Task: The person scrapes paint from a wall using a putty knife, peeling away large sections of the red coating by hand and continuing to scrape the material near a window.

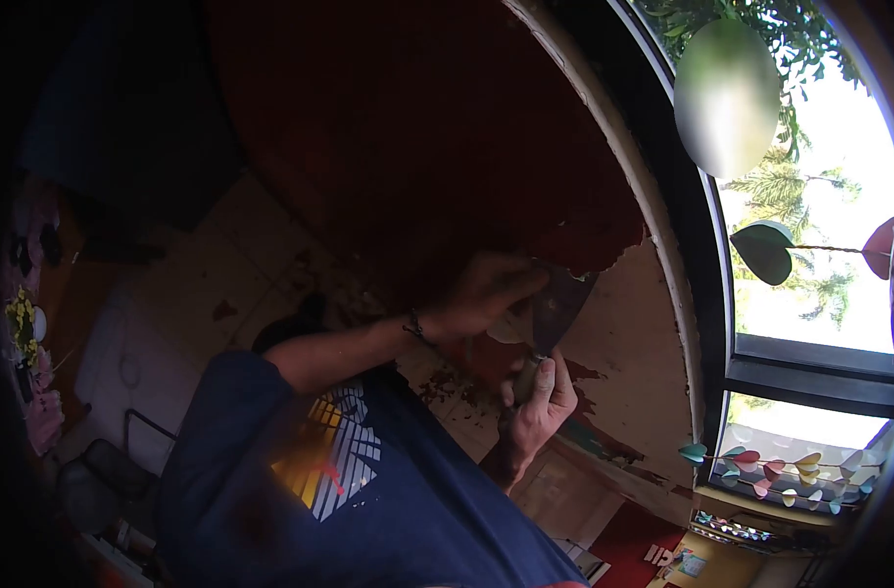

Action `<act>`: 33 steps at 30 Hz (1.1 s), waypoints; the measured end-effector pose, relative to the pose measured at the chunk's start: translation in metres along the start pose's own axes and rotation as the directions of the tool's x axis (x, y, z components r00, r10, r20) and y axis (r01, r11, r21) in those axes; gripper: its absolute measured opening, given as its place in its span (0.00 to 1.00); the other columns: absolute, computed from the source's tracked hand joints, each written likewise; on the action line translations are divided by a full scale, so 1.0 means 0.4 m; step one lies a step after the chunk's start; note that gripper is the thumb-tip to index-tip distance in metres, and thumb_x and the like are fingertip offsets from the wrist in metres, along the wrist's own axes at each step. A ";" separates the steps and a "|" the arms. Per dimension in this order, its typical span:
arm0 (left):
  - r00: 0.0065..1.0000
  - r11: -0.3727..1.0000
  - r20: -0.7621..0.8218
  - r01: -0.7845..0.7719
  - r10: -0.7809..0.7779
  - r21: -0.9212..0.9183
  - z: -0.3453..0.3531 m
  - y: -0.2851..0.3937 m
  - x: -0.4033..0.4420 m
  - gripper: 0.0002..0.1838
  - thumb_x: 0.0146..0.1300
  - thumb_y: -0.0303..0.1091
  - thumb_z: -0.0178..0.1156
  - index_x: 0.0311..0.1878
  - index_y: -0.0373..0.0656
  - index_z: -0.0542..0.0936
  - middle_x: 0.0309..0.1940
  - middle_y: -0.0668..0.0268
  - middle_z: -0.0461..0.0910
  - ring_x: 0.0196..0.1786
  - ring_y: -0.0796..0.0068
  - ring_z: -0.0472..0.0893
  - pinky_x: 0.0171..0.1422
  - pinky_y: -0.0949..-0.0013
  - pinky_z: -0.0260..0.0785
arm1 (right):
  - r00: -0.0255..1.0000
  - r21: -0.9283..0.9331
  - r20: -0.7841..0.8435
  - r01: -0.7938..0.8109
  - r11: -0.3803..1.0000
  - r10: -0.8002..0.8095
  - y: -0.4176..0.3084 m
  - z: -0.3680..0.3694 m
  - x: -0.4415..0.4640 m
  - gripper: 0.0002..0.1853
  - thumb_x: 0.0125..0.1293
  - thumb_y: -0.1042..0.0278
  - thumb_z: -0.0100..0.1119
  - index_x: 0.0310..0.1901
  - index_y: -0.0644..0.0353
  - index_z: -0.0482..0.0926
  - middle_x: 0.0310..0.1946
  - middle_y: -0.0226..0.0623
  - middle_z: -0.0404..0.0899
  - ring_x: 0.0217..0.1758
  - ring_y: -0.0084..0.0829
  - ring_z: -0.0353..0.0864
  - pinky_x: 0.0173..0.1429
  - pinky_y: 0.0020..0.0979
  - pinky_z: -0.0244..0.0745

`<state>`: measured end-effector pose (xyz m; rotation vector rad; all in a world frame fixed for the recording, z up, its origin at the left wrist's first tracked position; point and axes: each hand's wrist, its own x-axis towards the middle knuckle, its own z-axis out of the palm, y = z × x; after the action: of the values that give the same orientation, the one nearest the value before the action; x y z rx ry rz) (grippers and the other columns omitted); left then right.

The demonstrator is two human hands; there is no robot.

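My right hand (543, 400) is closed around the handle of a putty knife (562, 309), its thumb along the grip. The wide dark blade fans out from the handle toward the ragged edge of the dark red paint (437, 127) on the wall. My left hand (488, 291), with a dark bracelet at the wrist, has bent fingers at the side of the blade; shadow hides part of them. Beside the blade the wall shows a bare, pale brownish surface (643, 358) where no red paint covers it.
A dark window frame (716, 294) with bright glass runs along the right, hung with strings of paper leaves (760, 250). Paint flakes (447, 387) lie scattered on the tiled floor (241, 265). A chair (109, 480) stands at lower left, near a table (70, 304) with things on it.
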<state>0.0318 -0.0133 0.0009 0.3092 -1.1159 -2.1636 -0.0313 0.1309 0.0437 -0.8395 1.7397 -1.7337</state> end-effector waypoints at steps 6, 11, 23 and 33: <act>0.995 0.994 -0.073 -0.067 0.073 0.082 0.000 -0.041 0.012 0.13 0.67 0.40 0.53 0.38 0.39 0.80 0.25 0.72 0.77 0.26 0.89 0.73 0.27 0.81 0.64 | 0.998 -0.085 0.020 -0.066 0.994 0.068 -0.016 -0.025 0.021 0.16 0.70 0.69 0.49 0.52 0.71 0.74 0.26 0.35 0.76 0.22 0.17 0.68 0.18 0.17 0.60; 0.998 0.999 -0.052 0.023 -0.025 -0.028 0.002 -0.007 -0.002 0.16 0.67 0.41 0.54 0.37 0.36 0.80 0.27 0.69 0.79 0.30 0.84 0.76 0.35 0.76 0.69 | 0.999 -0.088 -0.023 -0.031 0.996 0.029 -0.015 -0.009 0.006 0.15 0.70 0.69 0.48 0.51 0.71 0.74 0.27 0.35 0.76 0.21 0.17 0.68 0.19 0.18 0.60; 0.990 0.991 -0.046 -0.132 0.133 0.031 0.020 -0.050 0.014 0.17 0.67 0.42 0.54 0.41 0.36 0.79 0.26 0.70 0.77 0.30 0.85 0.76 0.35 0.77 0.69 | 0.999 -0.089 -0.026 0.022 0.996 -0.025 -0.025 -0.013 0.000 0.16 0.70 0.71 0.47 0.54 0.71 0.73 0.30 0.36 0.76 0.25 0.18 0.70 0.19 0.18 0.61; 0.990 0.990 -0.040 -0.135 0.137 0.033 0.027 -0.055 0.002 0.16 0.67 0.42 0.53 0.38 0.36 0.79 0.27 0.70 0.77 0.28 0.86 0.75 0.33 0.77 0.69 | 1.000 -0.085 0.001 -0.018 0.996 0.019 -0.037 -0.018 -0.002 0.16 0.70 0.71 0.47 0.55 0.70 0.72 0.32 0.36 0.75 0.27 0.18 0.69 0.20 0.17 0.61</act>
<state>0.0160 0.0020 -0.0100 0.2822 -1.1143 -2.0138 -0.0351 0.1365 0.0587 -0.8583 1.8256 -1.6561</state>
